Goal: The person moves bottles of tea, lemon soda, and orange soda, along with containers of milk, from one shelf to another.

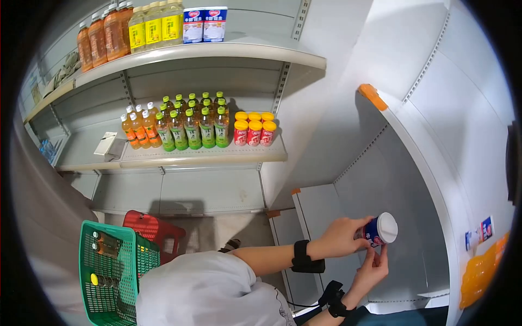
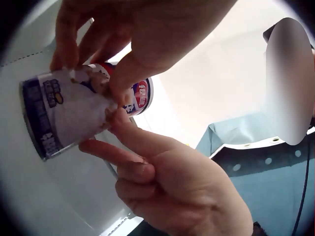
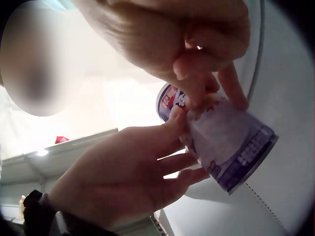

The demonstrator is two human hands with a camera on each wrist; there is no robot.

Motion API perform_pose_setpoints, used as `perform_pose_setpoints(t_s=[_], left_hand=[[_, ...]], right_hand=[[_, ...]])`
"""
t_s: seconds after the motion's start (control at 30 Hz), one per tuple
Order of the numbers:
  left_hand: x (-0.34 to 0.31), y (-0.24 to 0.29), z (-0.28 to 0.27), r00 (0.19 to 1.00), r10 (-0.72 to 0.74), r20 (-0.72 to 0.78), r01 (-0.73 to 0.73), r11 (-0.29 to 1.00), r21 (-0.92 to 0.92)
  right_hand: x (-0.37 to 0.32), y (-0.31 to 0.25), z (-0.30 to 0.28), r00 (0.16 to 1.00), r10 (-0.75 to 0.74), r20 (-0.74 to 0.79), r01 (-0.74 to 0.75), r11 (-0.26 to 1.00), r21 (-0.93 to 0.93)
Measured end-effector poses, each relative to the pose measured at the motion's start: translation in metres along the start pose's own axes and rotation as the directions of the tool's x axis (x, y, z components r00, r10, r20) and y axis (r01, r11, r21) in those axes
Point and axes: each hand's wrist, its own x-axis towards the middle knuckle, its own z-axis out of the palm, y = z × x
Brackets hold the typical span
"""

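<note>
Lower right of the head view: the left hand (image 1: pixel 340 237) is grasping a cup (image 1: pixel 380 229) with a dark blue and white label and a white lid, fingers and thumb curling round its body. The cup is lying on its side in the air, lid facing right. It is sitting in front of the bare white shelf bay (image 1: pixel 380 179) that fills the right half of the frame. The right hand (image 1: pixel 371 270) is coming up from the bottom edge. Its thumb and forefinger are stretching out and touching the cup's side near the lid, and its other fingers are folding in. It is not wrapping round the cup, so it reads as released, only touching. A black wrist strap (image 1: pixel 308 257) is showing on the left forearm. On the middle shelf (image 1: pixel 201 157), left of centre, green-capped bottles (image 1: pixel 191 128) are standing in rows. Orange-capped bottles (image 1: pixel 138 130) are standing just beside them on the left, and red cups with yellow lids (image 1: pixel 254 130) just beside them on the right. On the top shelf, upper left, amber bottles (image 1: pixel 100 35), yellow bottles (image 1: pixel 155 24) and white and blue cartons (image 1: pixel 205 24) are lining up. At lower left a green basket (image 1: pixel 87 255) is holding a few items, with a red basket (image 1: pixel 155 228) just behind it. Orange bottles (image 1: pixel 481 271) are showing at the far right edge.
</note>
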Motion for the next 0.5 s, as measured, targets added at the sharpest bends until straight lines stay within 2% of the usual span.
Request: perform_pose_setpoints(t_s=[0.07,0.17,0.27,0.33,0.4,0.43,0.47,0.5], left_hand=[[0.003,-0.010,-0.017,0.998,-0.060,-0.016,0.059,0.996,-0.070],[0.010,-0.017,-0.054,0.994,-0.025,-0.104,0.022,0.999,-0.029],[0.017,-0.013,-0.102,0.979,-0.049,-0.200,0.066,0.994,0.082],[0.027,-0.016,-0.137,0.975,-0.014,-0.223,0.038,0.994,0.105],[0.035,-0.021,-0.169,0.933,0.080,-0.350,-0.062,0.996,0.062],[0.039,-0.023,-0.185,0.912,0.146,-0.384,-0.117,0.988,0.097],[0.042,-0.022,-0.202,0.913,0.132,-0.385,-0.103,0.990,0.096],[0.044,-0.015,-0.222,0.904,0.154,-0.398,-0.097,0.982,0.159]], right_hand=[[0.003,0.000,0.018,0.993,-0.118,0.025,0.119,0.993,-0.003],[0.009,-0.019,0.051,0.981,-0.187,0.053,0.186,0.982,0.030],[0.015,-0.053,0.089,0.971,-0.225,0.083,0.213,0.968,0.132],[0.017,-0.085,0.112,0.961,-0.248,0.121,0.228,0.961,0.154],[0.022,-0.113,0.137,0.951,-0.270,0.154,0.245,0.956,0.163],[0.024,-0.124,0.150,0.926,-0.348,0.149,0.326,0.933,0.152],[0.026,-0.136,0.162,0.893,-0.426,0.148,0.408,0.903,0.138],[0.025,-0.153,0.173,0.892,-0.423,0.161,0.404,0.905,0.135]])
